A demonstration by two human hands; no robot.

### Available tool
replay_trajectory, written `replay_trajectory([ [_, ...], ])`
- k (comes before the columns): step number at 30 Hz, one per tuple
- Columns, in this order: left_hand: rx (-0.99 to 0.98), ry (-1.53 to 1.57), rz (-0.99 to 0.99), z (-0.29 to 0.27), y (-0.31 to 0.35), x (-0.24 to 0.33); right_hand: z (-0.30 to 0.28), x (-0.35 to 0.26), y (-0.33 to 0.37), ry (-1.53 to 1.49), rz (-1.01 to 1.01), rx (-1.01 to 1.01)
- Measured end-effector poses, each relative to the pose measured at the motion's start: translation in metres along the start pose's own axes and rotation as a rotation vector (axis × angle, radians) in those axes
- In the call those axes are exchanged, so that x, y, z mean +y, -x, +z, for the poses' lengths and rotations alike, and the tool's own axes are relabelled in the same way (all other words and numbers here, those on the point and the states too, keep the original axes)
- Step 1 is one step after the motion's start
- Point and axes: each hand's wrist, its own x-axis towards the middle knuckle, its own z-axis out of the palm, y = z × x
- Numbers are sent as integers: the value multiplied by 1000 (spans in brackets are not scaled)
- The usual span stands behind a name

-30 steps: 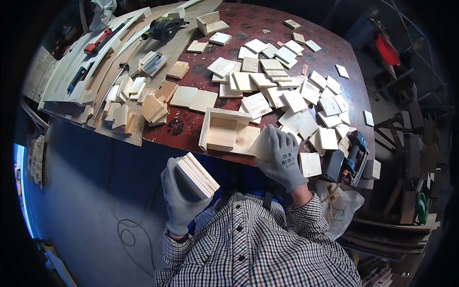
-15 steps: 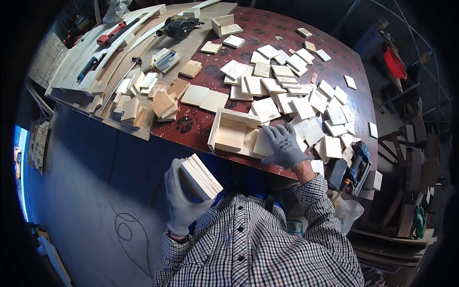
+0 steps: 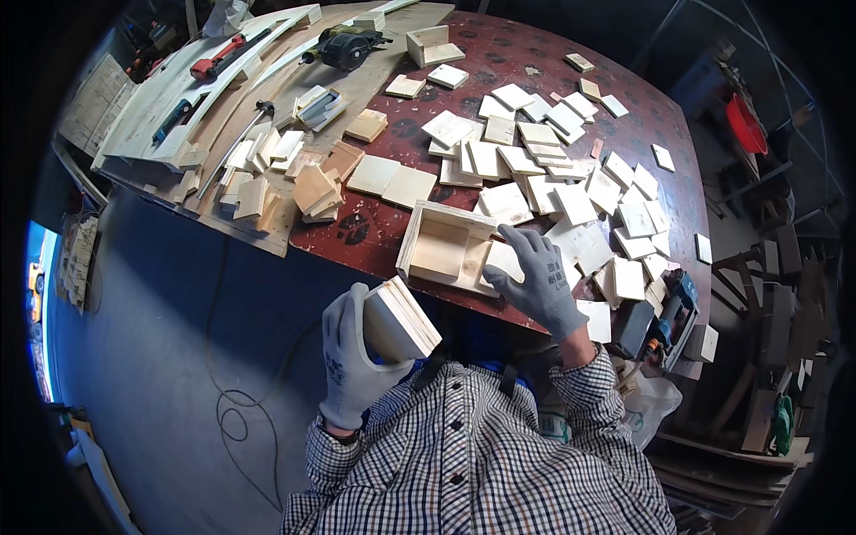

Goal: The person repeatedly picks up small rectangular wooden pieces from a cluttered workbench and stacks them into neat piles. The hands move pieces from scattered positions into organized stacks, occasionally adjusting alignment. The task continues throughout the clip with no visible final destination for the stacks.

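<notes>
My left hand [image 3: 349,361], in a grey work glove, is wrapped round a stack of square wooden boards [image 3: 403,319] below the table edge. Their layered edges face up and to the right. An open wooden box [image 3: 412,242] with a divided inside lies at the table's front edge. At its right end, my right hand [image 3: 540,278], gloved too, has thumb and fingers on opposite edges of a pale square board [image 3: 505,259]. The palm side of that hand is hidden.
Many loose wooden squares [image 3: 575,205] cover the dark red table [image 3: 357,254]. A nail gun [image 3: 673,308] lies at the right edge. To the left are a circular saw [image 3: 346,46], a hammer [image 3: 259,109], a red tool [image 3: 218,58] and stacked blocks [image 3: 316,189]. A cable [image 3: 236,415] loops on the floor.
The board at my right hand has shifted slightly right, showing more of the box's inside. My left hand has moved a little right with its stack, and the whole view has shifted slightly.
</notes>
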Motion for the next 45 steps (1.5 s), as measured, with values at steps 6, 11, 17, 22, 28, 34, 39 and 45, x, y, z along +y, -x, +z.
replay_trajectory([
  [6,-60,-129,34,3,-6,2,-7,-82,28,-584,33,-97],
  [11,-117,-227,71,5,-8,2,3,-95,35,-471,-1,-104],
  [17,-183,-202,50,6,-12,5,4,-89,39,-411,85,-174],
  [22,-207,-148,79,12,-17,11,18,-76,41,-610,113,-183],
  [28,-128,-147,40,37,-26,1,33,-51,32,-973,464,-203],
  [34,-129,199,-293,72,-30,-57,62,-6,-7,-1097,762,-14],
  [39,-136,203,-158,94,-41,-64,76,-15,-26,-987,772,-13],
  [45,-138,10,-84,96,-48,-50,87,-15,-26,-555,561,79],
])
